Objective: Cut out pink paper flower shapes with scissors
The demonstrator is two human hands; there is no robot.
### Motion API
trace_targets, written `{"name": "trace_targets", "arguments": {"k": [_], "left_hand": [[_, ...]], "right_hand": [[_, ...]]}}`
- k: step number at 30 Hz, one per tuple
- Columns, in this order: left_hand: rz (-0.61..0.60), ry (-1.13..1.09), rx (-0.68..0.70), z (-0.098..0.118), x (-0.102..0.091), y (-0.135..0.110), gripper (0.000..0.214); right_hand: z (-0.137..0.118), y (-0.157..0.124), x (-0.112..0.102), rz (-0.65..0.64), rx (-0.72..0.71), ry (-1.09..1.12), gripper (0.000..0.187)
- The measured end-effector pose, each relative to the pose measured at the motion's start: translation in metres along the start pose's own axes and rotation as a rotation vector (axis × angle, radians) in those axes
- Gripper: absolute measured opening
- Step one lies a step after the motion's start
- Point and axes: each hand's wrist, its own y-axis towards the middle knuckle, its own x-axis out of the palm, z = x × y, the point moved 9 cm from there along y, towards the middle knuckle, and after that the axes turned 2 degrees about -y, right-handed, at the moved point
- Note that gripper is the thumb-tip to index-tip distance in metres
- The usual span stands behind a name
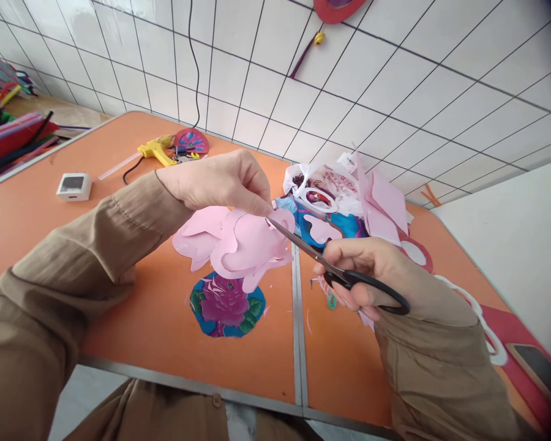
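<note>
Between thumb and fingers, my left hand (229,180) pinches the upper edge of a pink paper cutout (252,242), which has curved, layered outlines and hangs over the table. My right hand (362,269) grips a pair of scissors (344,275) with black handles. The blades point up and left, their tips at the paper's edge just below my left fingertips. Whether the blades are apart is hard to make out. Under the paper lies a round piece of blue fabric (227,306) with a purple flower and green leaves, partly covered by the cutout.
A yellow glue gun (158,150) and a white box (74,187) stand at the back left of the orange table (165,324). Folded pink sheets (386,202), a plastic bag (330,184) and blue fabric lie behind my right hand. A phone (537,367) rests at the right edge.
</note>
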Motion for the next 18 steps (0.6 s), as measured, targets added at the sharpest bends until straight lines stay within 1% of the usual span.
{"name": "trace_targets", "arguments": {"k": [3, 10, 13, 18], "left_hand": [[0.002, -0.015, -0.002, 0.0003, 0.0001, 0.0, 0.019], [-0.01, -0.025, 0.007, 0.0044, 0.0034, -0.0031, 0.016], [-0.025, -0.014, -0.002, 0.0046, 0.0048, -0.0034, 0.018], [-0.013, -0.009, -0.005, 0.0031, 0.0036, -0.0026, 0.022]], "right_hand": [[-0.0005, -0.0002, -0.0006, -0.001, -0.008, -0.034, 0.053], [-0.0032, -0.0027, -0.0004, 0.028, -0.014, -0.038, 0.048], [-0.0039, -0.0039, -0.0009, 0.038, -0.019, -0.043, 0.047], [-0.0041, -0.0038, -0.0021, 0.071, -0.01, -0.063, 0.044]]}}
